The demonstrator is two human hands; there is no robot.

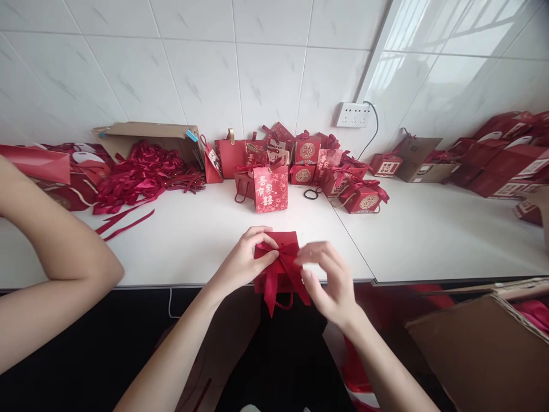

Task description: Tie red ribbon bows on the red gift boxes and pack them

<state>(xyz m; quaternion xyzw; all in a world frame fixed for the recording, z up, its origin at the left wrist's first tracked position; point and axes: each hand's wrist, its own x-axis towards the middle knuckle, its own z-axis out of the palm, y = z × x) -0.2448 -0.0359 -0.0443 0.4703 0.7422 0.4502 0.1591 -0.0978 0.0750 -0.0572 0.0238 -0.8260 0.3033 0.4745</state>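
Observation:
A small red gift box sits at the table's front edge with a red satin ribbon tied in a bow over it. Its ribbon tails and a red cord handle hang past the edge. My left hand pinches the ribbon near the knot, thumb against index finger. On the other side, my right hand is beside the bow, fingers curved and apart from the thumb. Its fingertips are slightly blurred and close to the bow's right loop; whether they touch it I cannot tell.
Finished-looking red gift boxes and an upright red bag stand behind. A heap of red ribbons lies left by a cardboard box. Another person's arm rests at left. A large carton stands at lower right.

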